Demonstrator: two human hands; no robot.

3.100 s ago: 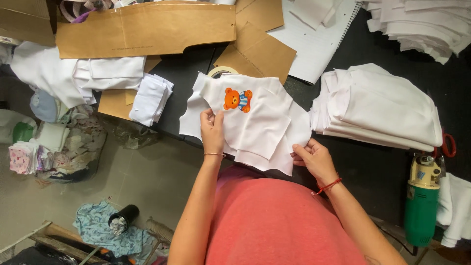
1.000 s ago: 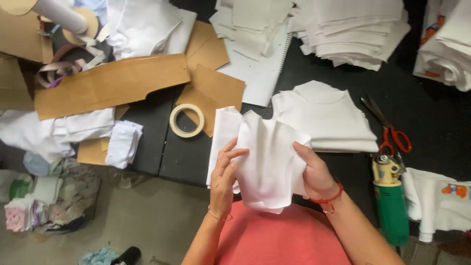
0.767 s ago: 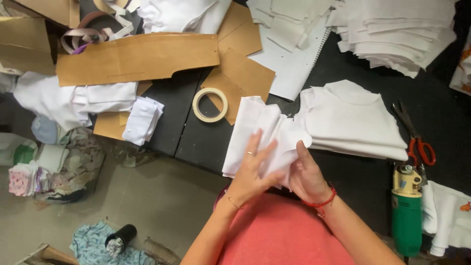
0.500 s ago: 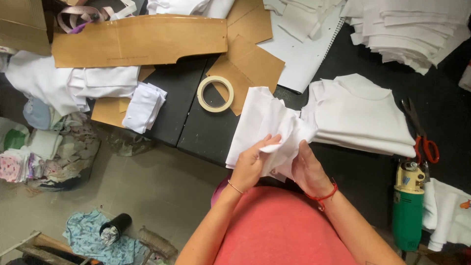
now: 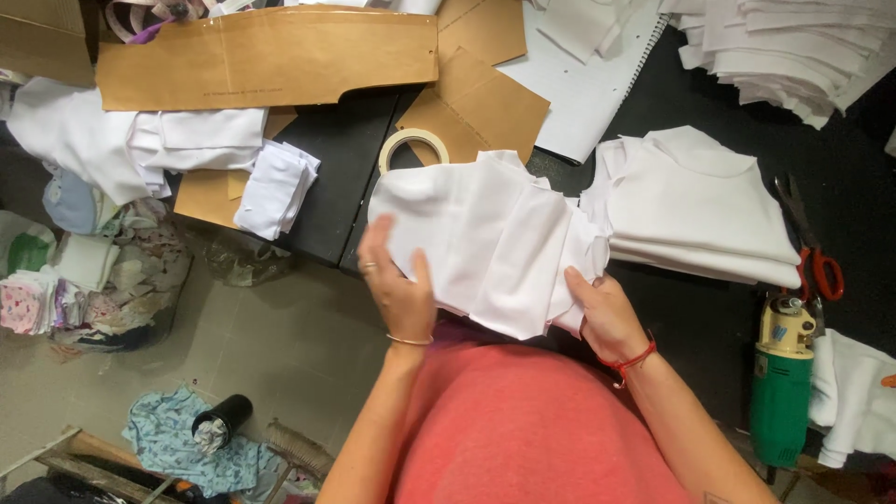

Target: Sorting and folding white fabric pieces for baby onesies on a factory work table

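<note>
A small stack of white cut fabric pieces (image 5: 495, 238) lies spread at the near edge of a black table (image 5: 691, 308). My left hand (image 5: 397, 280) holds its left lower corner, thumb on top. At the stack's right lower edge my right hand (image 5: 607, 313) pinches the cloth; it has a red cord on the wrist. The cloth partly covers a roll of beige tape (image 5: 411, 145). Just to the right rests a folded pile of white garment pieces (image 5: 695, 210).
Brown cardboard patterns (image 5: 271, 56) and a white paper sheet (image 5: 579, 84) lie at the back, more white stacks (image 5: 793, 47) at the far right. Red-handled scissors (image 5: 812, 252) and a green and yellow power tool (image 5: 782, 373) sit on the right. Fabric scraps (image 5: 84, 271) cover the floor at left.
The printed piece seen earliest is no longer showing. My hands bunched the white pieces together, then spread them wide again; my left hand moved out to the left corner.
</note>
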